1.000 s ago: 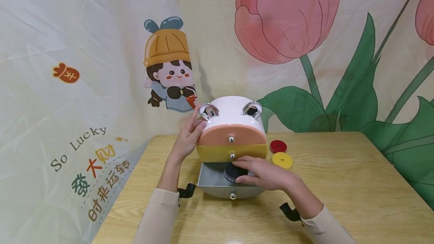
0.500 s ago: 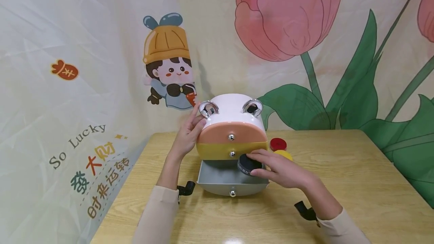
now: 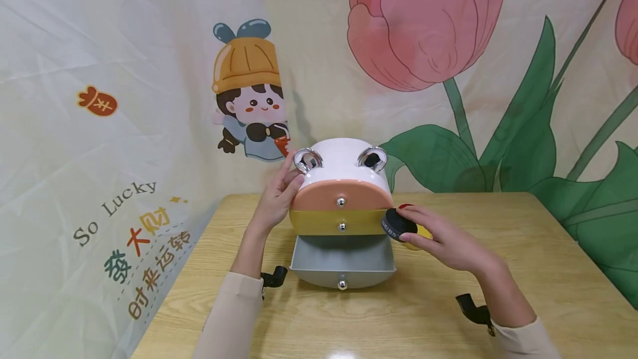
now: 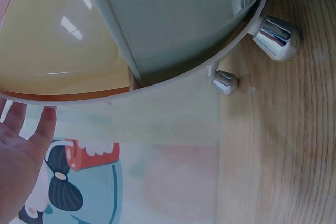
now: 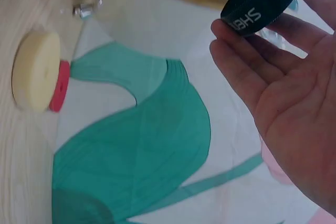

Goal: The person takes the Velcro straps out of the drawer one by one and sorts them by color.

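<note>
My right hand (image 3: 448, 240) pinches a black roll of tape (image 3: 396, 226) between thumb and fingers, its rim lettering visible. It is raised beside the right side of a white desktop drawer box (image 3: 344, 157) with chrome-ringed eyes. In the right wrist view the roll sits at the fingertips, palm showing. My left hand (image 3: 276, 198) rests against the box's left side, fingers extended; in the left wrist view fingertips touch its edge. The box's grey bottom drawer (image 3: 344, 278) is pulled out with nothing in it. The orange drawer (image 3: 319, 195) and yellow drawer (image 3: 309, 223) above are closed.
A yellow roll (image 5: 37, 72) and a red roll (image 5: 61, 87) lie on the wooden table (image 3: 528, 259) right of the box, partly hidden by the right hand in the head view. A printed cloth (image 3: 319, 43) with tulips hangs behind.
The right hand has lifted the black roll out of the grey drawer and carried it up and to the right. The left hand stays on the box.
</note>
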### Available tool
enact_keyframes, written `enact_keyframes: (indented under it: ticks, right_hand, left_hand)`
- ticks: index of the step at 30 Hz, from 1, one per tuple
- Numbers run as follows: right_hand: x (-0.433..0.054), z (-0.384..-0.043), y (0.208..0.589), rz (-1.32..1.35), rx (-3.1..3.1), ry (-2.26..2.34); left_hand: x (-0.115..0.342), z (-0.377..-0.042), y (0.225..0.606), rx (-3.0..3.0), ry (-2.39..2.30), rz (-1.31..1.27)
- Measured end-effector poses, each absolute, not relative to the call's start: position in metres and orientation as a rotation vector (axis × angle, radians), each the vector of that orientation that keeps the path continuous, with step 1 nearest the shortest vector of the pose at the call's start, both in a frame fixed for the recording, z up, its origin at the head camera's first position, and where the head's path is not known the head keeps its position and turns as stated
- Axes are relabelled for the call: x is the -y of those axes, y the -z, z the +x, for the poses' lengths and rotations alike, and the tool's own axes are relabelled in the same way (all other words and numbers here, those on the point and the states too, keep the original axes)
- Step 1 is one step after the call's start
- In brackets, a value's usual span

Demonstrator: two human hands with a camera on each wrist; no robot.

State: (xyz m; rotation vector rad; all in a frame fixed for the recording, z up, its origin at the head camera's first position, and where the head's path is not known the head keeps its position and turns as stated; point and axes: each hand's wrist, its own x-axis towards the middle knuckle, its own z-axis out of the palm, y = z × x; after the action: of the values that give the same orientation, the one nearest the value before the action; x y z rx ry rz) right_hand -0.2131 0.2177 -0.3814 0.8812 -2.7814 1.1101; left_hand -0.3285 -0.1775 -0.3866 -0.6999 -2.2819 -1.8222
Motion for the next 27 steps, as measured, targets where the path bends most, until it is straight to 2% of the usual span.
enact_keyframes:
  ticks: [9,18,27]
  right_hand:
    - [-0.237,-0.219,0.386,0.736,2.842,-1.043]
    - [-0.248,-0.235,0.421,0.587,2.901,-0.815]
    - [-0.248,-0.238,0.446,0.559,2.951,-0.728]
  left_hand:
    - [0.177,-0.327,0.386,2.291,1.825,-0.678]
    - [0.176,-0.328,0.388,2.284,1.812,-0.696]
    - [0.176,-0.329,0.388,2.288,1.811,-0.694]
